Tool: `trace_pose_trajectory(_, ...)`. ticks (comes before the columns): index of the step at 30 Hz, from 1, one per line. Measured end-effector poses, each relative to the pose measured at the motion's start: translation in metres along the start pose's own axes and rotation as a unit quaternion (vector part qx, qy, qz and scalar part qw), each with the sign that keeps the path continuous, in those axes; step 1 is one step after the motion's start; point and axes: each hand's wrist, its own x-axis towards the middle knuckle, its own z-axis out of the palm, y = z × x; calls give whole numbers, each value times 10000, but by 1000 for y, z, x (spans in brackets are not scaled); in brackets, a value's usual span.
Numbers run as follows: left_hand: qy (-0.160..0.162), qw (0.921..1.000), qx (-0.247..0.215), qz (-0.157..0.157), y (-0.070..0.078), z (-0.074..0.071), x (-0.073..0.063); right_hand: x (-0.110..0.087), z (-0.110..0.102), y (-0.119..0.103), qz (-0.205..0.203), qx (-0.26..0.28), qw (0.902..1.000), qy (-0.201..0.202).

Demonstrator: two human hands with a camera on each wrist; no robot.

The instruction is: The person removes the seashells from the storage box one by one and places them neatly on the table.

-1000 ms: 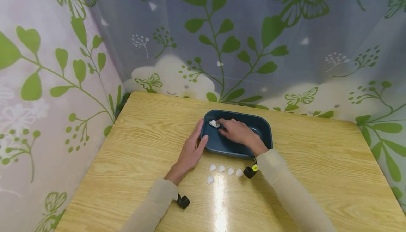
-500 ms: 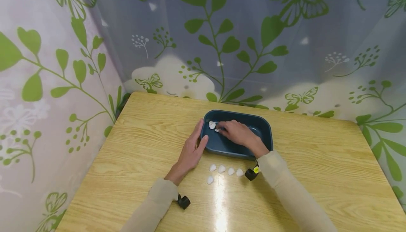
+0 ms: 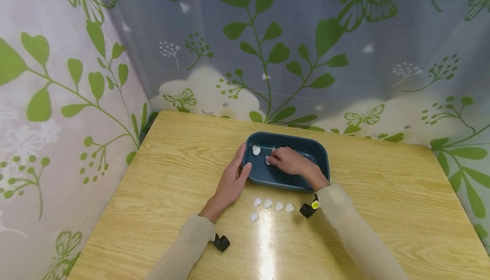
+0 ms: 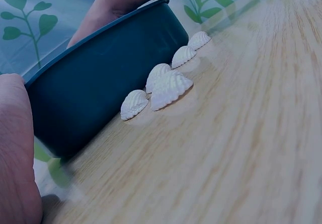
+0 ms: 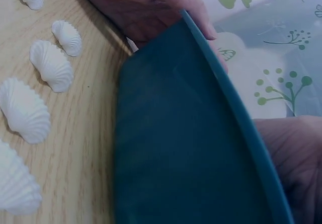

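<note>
A dark blue rectangular tub (image 3: 283, 182) stands on the wooden table. My left hand (image 3: 228, 181) lies along its left end, fingers straight and thumb at the rim. Inside the tub, my right hand (image 3: 289, 161) pinches a white seashell (image 3: 268, 160) between thumb and fingers. More white shell (image 3: 256, 150) lies in the tub's far left corner. In front of the tub, several ribbed white seashells (image 4: 171, 89) rest on the table, a row along its near side and one closer to me. The tub's wall hides the right hand's fingers in the right wrist view.
The wooden table (image 3: 183, 152) reaches back to a curtain (image 3: 291, 50) printed with green leaves and butterflies. Another patterned curtain (image 3: 57, 101) hangs along the left side. A black wrist camera (image 3: 307, 210) sits under the right sleeve, close to the row's right end.
My right hand has drawn back to the right and toward me inside the tub, bringing one shell away from the far left corner. The left hand has stayed in place.
</note>
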Motion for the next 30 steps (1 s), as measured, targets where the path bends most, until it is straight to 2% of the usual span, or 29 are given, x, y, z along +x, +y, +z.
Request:
trace_pose_trajectory(3,-20,10000,-22,-11,1,0,0,-3,-3,2,205,-120,9997,48)
trace_pose_trajectory(7,-3,10000,-7,-9,1,0,0,-7,-3,3,261,-315,9989,242)
trace_pose_trajectory(14,-32,10000,-47,-35,0,0,0,-10,4,3,30,-431,9979,479)
trace_pose_trajectory(21,-41,10000,-6,-68,0,0,0,-9,9,3,-36,-569,9974,451)
trace_pose_trajectory(30,-16,10000,20,-61,0,0,0,-12,9,5,-252,-400,9982,367)
